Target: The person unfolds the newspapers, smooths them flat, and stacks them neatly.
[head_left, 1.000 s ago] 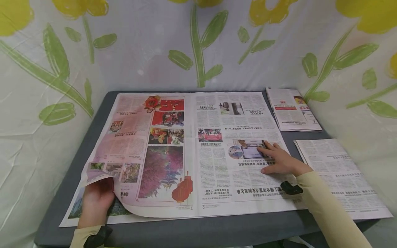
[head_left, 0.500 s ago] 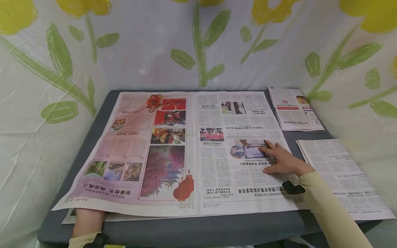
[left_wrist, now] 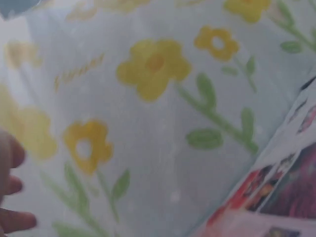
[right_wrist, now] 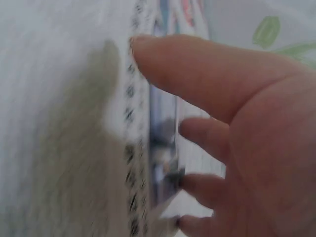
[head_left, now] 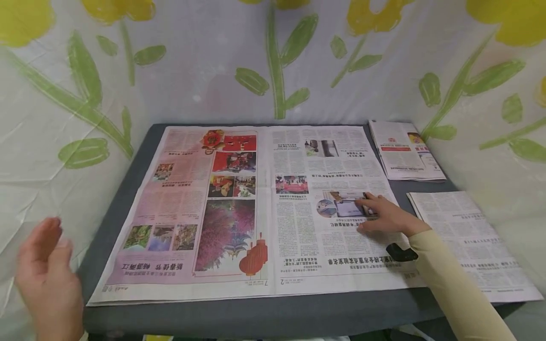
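A newspaper (head_left: 294, 237) lies spread flat on the dark grey table, its left page tinted pink with photos and red lanterns, its right page mostly text. My right hand (head_left: 386, 215) rests on the right page, fingertips on a photo of a screen; in the right wrist view its thumb (right_wrist: 192, 69) and fingers touch the printed sheet. Off the table's left edge, my left hand (head_left: 49, 279) is raised and holds nothing, its fingers relaxed. Only a few of its fingertips (left_wrist: 17, 219) show at the left of the left wrist view.
A folded newspaper stack (head_left: 407, 163) lies at the back right, and another newspaper (head_left: 465, 237) lies in front of it along the right side. A flower-printed white curtain (head_left: 204, 80) surrounds the back and sides of the table (head_left: 239, 317).
My left hand has come out from under the newspaper's lower left corner and moved left off the table. The lifted, curled page has come down flat. My right hand has stayed nearly still.
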A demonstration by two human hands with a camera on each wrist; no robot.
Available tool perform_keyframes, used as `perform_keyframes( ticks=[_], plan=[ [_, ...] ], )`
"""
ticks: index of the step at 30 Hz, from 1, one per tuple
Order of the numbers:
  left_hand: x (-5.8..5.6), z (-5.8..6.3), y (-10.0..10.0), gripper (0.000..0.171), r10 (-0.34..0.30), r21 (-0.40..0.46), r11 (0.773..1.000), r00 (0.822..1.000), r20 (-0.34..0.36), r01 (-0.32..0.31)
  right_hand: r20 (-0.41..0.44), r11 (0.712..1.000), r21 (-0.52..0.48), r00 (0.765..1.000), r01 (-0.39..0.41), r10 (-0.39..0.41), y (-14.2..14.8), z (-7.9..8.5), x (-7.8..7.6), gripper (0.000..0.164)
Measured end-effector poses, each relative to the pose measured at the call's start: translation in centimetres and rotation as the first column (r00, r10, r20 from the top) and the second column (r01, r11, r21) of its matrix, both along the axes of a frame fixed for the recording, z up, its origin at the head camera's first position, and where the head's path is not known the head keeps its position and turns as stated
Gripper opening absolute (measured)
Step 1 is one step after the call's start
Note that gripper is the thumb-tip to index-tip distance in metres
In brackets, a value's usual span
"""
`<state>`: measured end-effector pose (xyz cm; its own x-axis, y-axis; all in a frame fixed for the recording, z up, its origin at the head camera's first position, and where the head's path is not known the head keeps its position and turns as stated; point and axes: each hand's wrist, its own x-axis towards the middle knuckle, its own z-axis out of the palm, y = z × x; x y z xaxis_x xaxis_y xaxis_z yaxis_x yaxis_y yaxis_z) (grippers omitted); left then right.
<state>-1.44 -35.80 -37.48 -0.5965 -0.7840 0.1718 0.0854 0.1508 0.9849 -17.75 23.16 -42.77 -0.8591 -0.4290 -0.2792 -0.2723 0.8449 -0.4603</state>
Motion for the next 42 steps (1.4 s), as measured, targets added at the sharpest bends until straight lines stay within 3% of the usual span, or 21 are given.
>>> perform_keyframes(
  ticks=[1,2,3,4,6,7,8,10,11,13,15,19,26,35,42],
  plan=[
    [-0.6,0.6,0.4,0.042,-0.091,-0.147,0.984,0.991,0.100,0.105,-0.012,1.000,0.001,1.000,0.009,-0.009,-0.3,-0.1,-0.2,0.084],
    [-1.5,1.0,0.7,0.044,-0.167,-0.303,0.924,0.958,0.235,0.235,-0.019,1.000,-0.002,1.000,0.018,-0.018,-0.7,-0.3,-0.4,0.083],
    [-2.5,1.1,0.9,0.047,-0.239,-0.414,0.833,0.913,0.332,0.368,-0.030,1.000,-0.006,0.999,0.024,-0.024,-1.2,-0.4,-0.6,0.082],
    [-3.7,1.0,1.1,0.050,-0.288,-0.501,0.718,0.862,0.417,0.483,-0.041,1.000,-0.003,0.999,0.029,-0.030,-1.6,-0.6,-0.7,0.080],
    [-6.5,0.5,1.6,0.058,-0.338,-0.570,0.483,0.742,0.579,0.665,-0.067,0.999,0.003,0.997,0.039,-0.038,-2.7,-0.9,-1.2,0.078],
    [-8.1,-0.1,1.8,0.062,-0.349,-0.558,0.389,0.677,0.648,0.733,-0.077,0.999,0.012,0.996,0.046,-0.045,-3.1,-1.1,-1.3,0.076],
    [-9.7,-0.8,2.0,0.067,-0.338,-0.532,0.323,0.620,0.708,0.783,-0.095,0.999,0.016,0.994,0.049,-0.047,-3.6,-1.3,-1.6,0.075],
    [-12.6,-2.5,2.3,0.075,-0.279,-0.450,0.258,0.512,0.812,0.855,-0.136,0.998,0.029,0.989,0.061,-0.056,-4.4,-1.8,-2.0,0.072],
    [-13.9,-3.5,2.4,0.078,-0.260,-0.411,0.251,0.470,0.844,0.877,-0.150,0.997,0.032,0.987,0.068,-0.063,-4.7,-1.9,-2.2,0.071],
    [-15.8,-5.5,2.3,0.080,-0.238,-0.349,0.269,0.413,0.879,0.898,-0.172,0.996,0.042,0.982,0.080,-0.072,-5.2,-2.3,-2.5,0.071],
    [-16.9,-7.1,2.1,0.081,-0.227,-0.318,0.294,0.389,0.893,0.901,-0.186,0.994,0.055,0.979,0.093,-0.081,-5.5,-2.7,-2.8,0.072],
    [-17.5,-9.2,1.6,0.081,-0.207,-0.316,0.336,0.397,0.894,0.887,-0.177,0.989,0.090,0.979,0.120,-0.103,-5.6,-3.2,-3.3,0.074],
    [-17.1,-10.5,1.6,0.085,-0.195,-0.279,0.387,0.374,0.907,0.879,-0.136,0.975,0.151,0.980,0.166,-0.146,-5.1,-3.6,-4.0,0.076],
    [-16.8,-10.6,1.7,0.085,-0.197,-0.295,0.405,0.398,0.896,0.865,-0.114,0.969,0.173,0.981,0.174,-0.156,-5.0,-3.5,-4.1,0.078],
    [-17.2,-10.5,1.6,0.085,-0.201,-0.329,0.402,0.432,0.879,0.855,-0.132,0.966,0.166,0.976,0.196,-0.175,-4.8,-3.7,-4.1,0.079]
  ],
)
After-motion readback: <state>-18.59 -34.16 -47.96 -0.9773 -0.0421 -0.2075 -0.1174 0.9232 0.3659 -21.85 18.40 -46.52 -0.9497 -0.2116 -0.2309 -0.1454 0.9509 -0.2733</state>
